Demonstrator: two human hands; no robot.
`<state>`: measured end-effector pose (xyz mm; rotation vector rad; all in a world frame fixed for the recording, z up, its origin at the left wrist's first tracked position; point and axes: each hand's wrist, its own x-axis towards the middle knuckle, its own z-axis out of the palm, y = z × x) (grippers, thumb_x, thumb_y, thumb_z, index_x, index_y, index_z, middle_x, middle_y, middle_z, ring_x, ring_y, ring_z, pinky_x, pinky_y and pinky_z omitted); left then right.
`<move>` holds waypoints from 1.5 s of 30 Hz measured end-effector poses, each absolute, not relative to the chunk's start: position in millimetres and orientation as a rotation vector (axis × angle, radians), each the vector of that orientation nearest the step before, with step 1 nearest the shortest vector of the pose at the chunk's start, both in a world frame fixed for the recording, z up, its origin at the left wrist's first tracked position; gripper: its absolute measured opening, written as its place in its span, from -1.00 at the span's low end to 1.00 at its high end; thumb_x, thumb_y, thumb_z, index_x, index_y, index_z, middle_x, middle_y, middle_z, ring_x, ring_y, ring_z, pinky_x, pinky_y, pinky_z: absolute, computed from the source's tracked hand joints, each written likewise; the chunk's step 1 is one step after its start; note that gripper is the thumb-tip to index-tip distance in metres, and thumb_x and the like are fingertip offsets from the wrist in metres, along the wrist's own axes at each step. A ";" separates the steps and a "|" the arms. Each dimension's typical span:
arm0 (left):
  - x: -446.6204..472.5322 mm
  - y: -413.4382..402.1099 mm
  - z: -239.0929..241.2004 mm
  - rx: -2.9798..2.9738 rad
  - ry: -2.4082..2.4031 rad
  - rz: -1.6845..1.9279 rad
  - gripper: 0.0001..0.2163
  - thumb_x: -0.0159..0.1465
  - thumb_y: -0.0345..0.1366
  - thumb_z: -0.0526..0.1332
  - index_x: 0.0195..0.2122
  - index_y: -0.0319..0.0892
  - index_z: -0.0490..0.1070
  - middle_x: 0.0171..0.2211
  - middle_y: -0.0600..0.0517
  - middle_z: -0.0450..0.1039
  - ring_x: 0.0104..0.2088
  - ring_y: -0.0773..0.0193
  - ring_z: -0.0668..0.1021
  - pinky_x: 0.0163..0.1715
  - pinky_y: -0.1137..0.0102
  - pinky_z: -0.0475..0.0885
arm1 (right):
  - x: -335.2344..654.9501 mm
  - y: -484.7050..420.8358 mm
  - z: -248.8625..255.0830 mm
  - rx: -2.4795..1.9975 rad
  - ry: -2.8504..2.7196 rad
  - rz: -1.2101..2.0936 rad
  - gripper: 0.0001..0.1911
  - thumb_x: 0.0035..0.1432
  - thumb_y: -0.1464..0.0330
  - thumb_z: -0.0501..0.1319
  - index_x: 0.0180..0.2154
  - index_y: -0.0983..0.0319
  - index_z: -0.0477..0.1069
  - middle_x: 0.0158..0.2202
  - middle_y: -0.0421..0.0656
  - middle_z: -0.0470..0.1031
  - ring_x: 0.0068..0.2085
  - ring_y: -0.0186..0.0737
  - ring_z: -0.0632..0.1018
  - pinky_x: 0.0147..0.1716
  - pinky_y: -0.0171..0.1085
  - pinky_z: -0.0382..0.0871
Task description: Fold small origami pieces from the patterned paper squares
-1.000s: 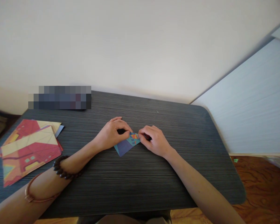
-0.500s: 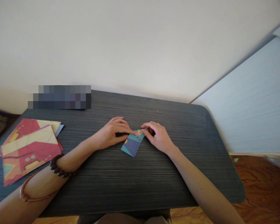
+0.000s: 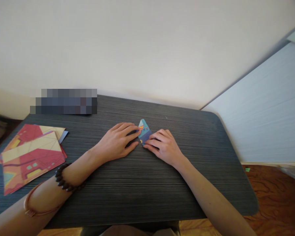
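Note:
A small folded paper (image 3: 144, 133), teal and dark blue with orange patches, lies on the dark table between my hands. My left hand (image 3: 118, 139) rests at its left side, fingers stretched out; the index fingertip lies on the paper and the thumb is spread away, just below it. At the lower right edge, the bent fingers and thumb of my right hand (image 3: 163, 146) close on the paper and cover part of it. The paper's upper corner points toward the wall.
On the left of the dark striped table (image 3: 147, 196) lies a loose stack of red and cream patterned paper sheets (image 3: 34, 160). A blurred-out object (image 3: 66, 101) stands at the back left. The wall rises behind, and a pale panel (image 3: 265, 105) stands to the right.
The folded paper has been turned, its upper corner now pointing away from me. My right hand has shifted from its top edge to its lower right edge; the left fingers have spread.

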<state>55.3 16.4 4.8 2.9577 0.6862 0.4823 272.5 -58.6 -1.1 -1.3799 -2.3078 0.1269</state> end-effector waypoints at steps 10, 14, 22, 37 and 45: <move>60.6 7.6 1.9 2.963 0.753 0.530 -0.74 0.32 -0.19 0.08 -0.05 -0.10 0.45 0.06 0.00 0.39 0.11 0.07 0.36 0.06 0.15 0.35 | 273.5 -51.2 -6.3 -1.445 -2.080 0.329 -0.75 0.30 0.27 0.06 -0.32 0.24 0.42 -0.30 -0.13 0.49 -0.25 -0.24 0.44 -0.20 -0.22 0.31; 63.4 5.4 -0.9 2.945 0.818 0.612 -0.78 0.32 -0.24 0.09 -0.14 -0.14 0.48 -0.03 -0.01 0.45 0.02 0.11 0.45 0.00 0.19 0.41 | 276.9 -50.7 -5.5 -1.308 -2.135 0.446 -0.80 0.25 0.24 0.12 -0.23 0.20 0.45 -0.26 -0.15 0.49 -0.22 -0.24 0.44 -0.15 -0.21 0.34; 63.2 6.2 0.0 2.967 0.812 0.594 -0.79 0.32 -0.27 0.08 -0.15 -0.15 0.47 -0.06 -0.06 0.44 0.01 0.10 0.45 -0.02 0.19 0.42 | 276.8 -51.1 -10.9 -1.402 -2.061 0.375 -0.81 0.25 0.29 0.12 -0.20 0.16 0.49 -0.22 -0.13 0.43 -0.18 -0.21 0.43 -0.15 -0.17 0.36; 65.6 0.2 4.9 2.977 0.818 0.497 -0.70 0.33 -0.29 0.04 0.04 -0.20 0.37 0.05 -0.10 0.38 0.09 0.04 0.38 0.03 0.12 0.36 | 275.1 -48.9 -7.6 -1.629 -1.937 0.372 -0.76 0.21 0.19 0.15 -0.37 0.20 0.44 -0.19 -0.12 0.38 -0.17 -0.18 0.43 -0.11 -0.12 0.31; 63.9 2.6 5.2 3.016 0.724 0.475 -0.69 0.35 -0.31 0.01 0.08 -0.23 0.34 0.07 -0.07 0.39 0.10 0.12 0.38 0.09 0.17 0.32 | 268.0 -49.5 -8.1 -1.730 -1.850 0.326 -0.76 0.15 0.18 0.19 -0.42 0.21 0.43 -0.17 -0.10 0.37 -0.15 -0.14 0.42 -0.12 -0.10 0.31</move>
